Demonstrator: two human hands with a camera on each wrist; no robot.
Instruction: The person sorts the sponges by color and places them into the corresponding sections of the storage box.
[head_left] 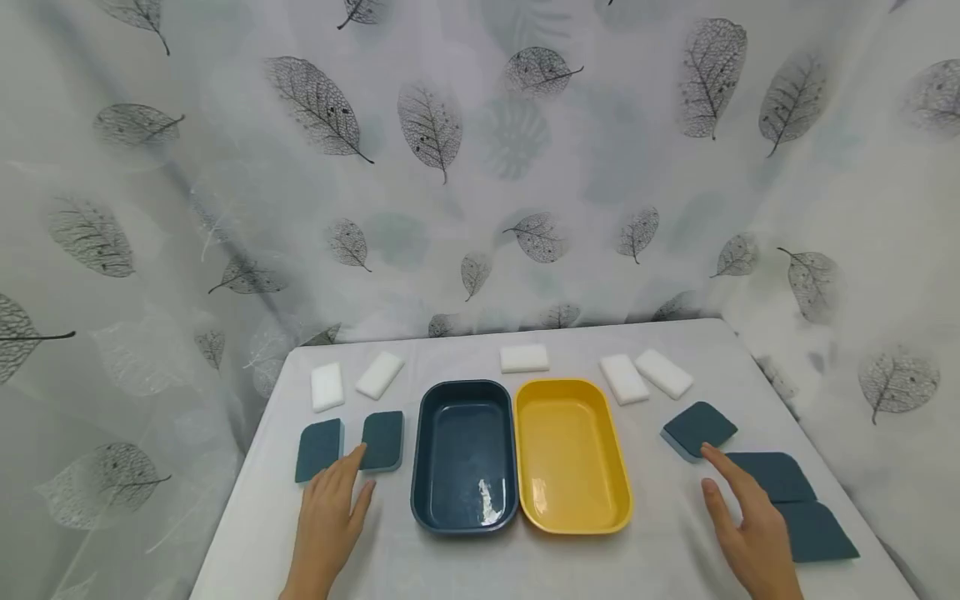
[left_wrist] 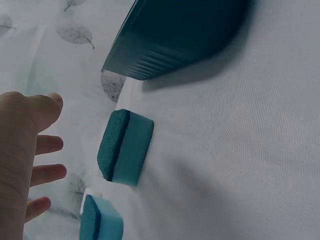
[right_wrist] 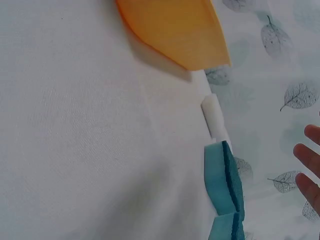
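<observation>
My left hand [head_left: 327, 518] hovers over the table's left side with fingers extended and nothing in it. Its fingertips overlap the near edges of two dark teal scouring sponges, the outer sponge [head_left: 318, 450] and the inner sponge [head_left: 382, 440]. In the left wrist view the inner sponge [left_wrist: 125, 147] shows a rough top layer and a paler foam side. My right hand [head_left: 752, 533], also bare and with fingers spread, is above the right side. Its index fingertip lies close by a teal sponge [head_left: 701, 427]; two more, an upper sponge [head_left: 772, 477] and a lower sponge [head_left: 816, 532], sit beside that hand.
A dark blue tray [head_left: 465, 454] and a yellow tray [head_left: 573, 454] stand side by side mid-table. Several white sponge blocks lie behind, among them a left block [head_left: 327, 387], a centre block [head_left: 524, 358] and a right block [head_left: 663, 372]. A leaf-print curtain [head_left: 480, 208] hangs behind the table.
</observation>
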